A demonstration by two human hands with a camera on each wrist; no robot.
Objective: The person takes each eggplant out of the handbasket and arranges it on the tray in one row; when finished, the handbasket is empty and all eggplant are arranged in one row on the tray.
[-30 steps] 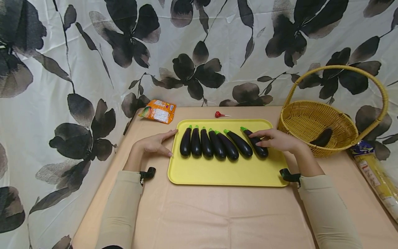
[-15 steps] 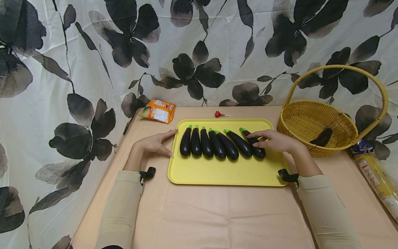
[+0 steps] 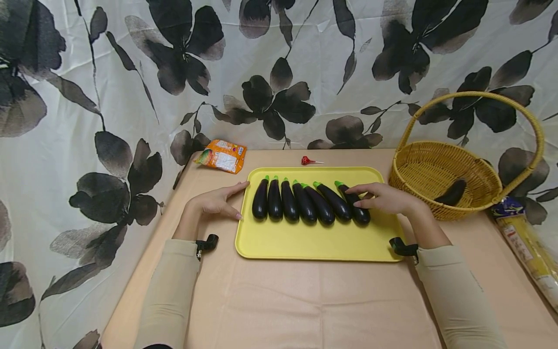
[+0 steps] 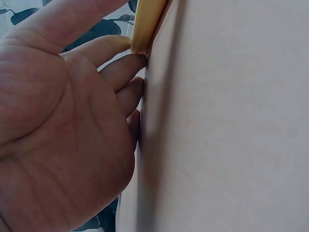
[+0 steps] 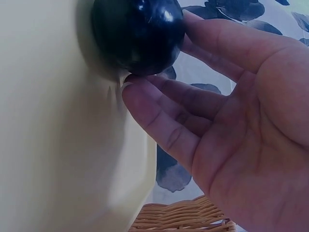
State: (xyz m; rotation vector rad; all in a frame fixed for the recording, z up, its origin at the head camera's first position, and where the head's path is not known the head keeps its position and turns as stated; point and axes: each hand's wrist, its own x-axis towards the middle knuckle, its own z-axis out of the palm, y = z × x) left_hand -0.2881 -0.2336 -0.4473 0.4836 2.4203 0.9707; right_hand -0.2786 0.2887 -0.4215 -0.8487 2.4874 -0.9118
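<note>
Several dark purple eggplants (image 3: 289, 202) with green stems lie side by side on a yellow tray (image 3: 305, 245). My right hand (image 3: 385, 198) reaches over the tray's right part and touches the rightmost eggplant (image 3: 362, 216), its fingers loosely extended. In the right wrist view, the thumb is at one side of that eggplant (image 5: 140, 38) and the other fingertips are at its opposite side, close to the tray. At the tray's left edge, my left hand (image 3: 212, 199) rests with thumb and fingers spread against the rim; its palm shows in the left wrist view.
Right of the tray stands a wicker basket (image 3: 436, 160) with a tall handle and one dark eggplant (image 3: 452, 192) inside. Beyond it lies a long yellow package (image 3: 525, 242). An orange snack bag (image 3: 222, 156) and a red-wrapped lollipop (image 3: 307, 160) lie behind the tray.
The rightmost eggplant has slid a little left toward its neighbor, with my right hand moving slightly left along with it. My left hand stays at the tray's edge.
</note>
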